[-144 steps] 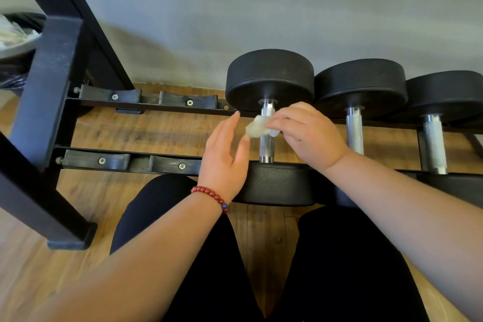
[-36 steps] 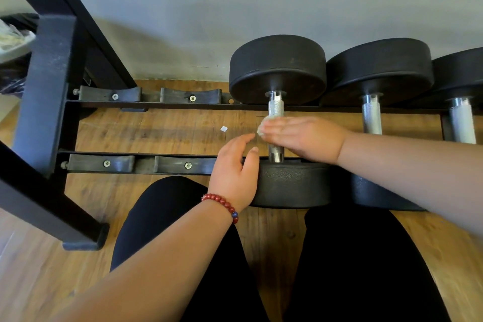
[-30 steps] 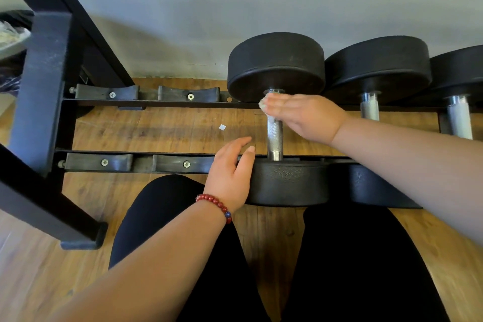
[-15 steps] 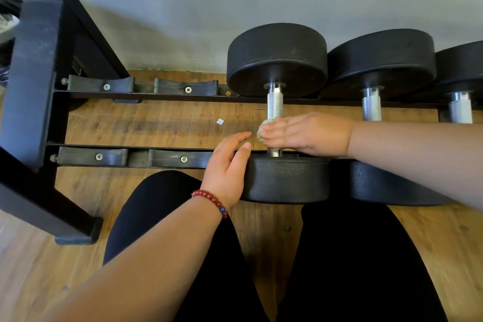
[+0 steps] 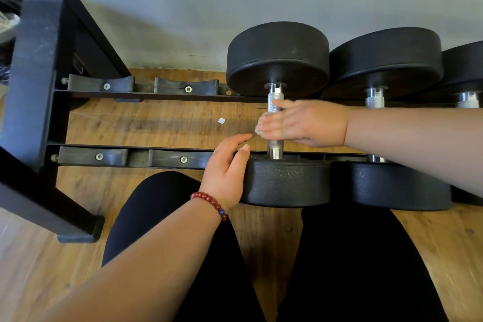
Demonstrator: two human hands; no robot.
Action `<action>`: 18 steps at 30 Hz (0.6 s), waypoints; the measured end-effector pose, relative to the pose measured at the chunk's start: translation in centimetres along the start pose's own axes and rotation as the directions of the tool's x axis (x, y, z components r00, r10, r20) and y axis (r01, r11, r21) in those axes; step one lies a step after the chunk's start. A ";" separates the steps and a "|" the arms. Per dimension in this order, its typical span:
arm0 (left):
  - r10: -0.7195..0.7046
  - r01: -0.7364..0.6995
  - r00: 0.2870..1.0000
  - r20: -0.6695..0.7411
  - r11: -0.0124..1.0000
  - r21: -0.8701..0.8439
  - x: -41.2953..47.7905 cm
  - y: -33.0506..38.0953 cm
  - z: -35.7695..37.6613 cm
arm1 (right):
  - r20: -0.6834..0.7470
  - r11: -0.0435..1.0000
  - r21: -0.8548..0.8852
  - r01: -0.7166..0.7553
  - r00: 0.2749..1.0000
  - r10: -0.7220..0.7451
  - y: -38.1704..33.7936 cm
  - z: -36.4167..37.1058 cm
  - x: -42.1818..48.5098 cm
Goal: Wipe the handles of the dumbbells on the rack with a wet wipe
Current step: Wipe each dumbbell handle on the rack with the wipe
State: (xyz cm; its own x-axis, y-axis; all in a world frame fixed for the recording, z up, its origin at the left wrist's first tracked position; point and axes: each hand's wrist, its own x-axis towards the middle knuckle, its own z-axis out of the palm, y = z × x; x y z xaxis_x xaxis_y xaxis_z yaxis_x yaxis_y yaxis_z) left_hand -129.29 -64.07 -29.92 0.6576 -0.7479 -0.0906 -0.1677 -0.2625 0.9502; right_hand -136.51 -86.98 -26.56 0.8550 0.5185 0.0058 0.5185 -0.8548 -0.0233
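Three black dumbbells lie side by side on the black rack [image 5: 167,95]. My right hand [image 5: 303,123] wraps over the knurled steel handle [image 5: 275,100] of the leftmost dumbbell [image 5: 278,57], holding the white wet wipe [image 5: 259,130] against it; only a bit of wipe shows at the fingertips. My left hand [image 5: 226,167] rests with straight fingers against the near head [image 5: 287,183] of that dumbbell, holding nothing. The second dumbbell's handle [image 5: 374,98] and the third's [image 5: 469,99] are bare, partly hidden by my right forearm.
Empty black cradles [image 5: 100,83] sit on the rack rails to the left. The rack's thick upright post [image 5: 34,81] and foot [image 5: 78,232] stand at left. A small white scrap [image 5: 221,120] lies on the wooden floor. A grey wall is behind; my knees are below.
My right hand with the wipe slid up and down the leftmost handle; it has moved from the handle's near end back toward its middle. My left hand stays by the near head.
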 end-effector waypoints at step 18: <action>-0.035 0.035 0.999 -0.004 0.999 0.038 -0.2 0.5 -0.1 | -0.261 0.958 -0.011 -0.287 0.926 0.274 -2.3 1.3 -1.2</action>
State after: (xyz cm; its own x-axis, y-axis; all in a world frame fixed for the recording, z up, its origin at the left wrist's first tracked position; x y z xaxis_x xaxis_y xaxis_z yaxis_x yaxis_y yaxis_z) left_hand -129.47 -63.98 -29.35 0.6657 -0.7361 -0.1223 -0.1723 -0.3111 0.9346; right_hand -138.71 -85.65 -27.77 0.9354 0.2397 0.2599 0.2517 -0.9677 -0.0133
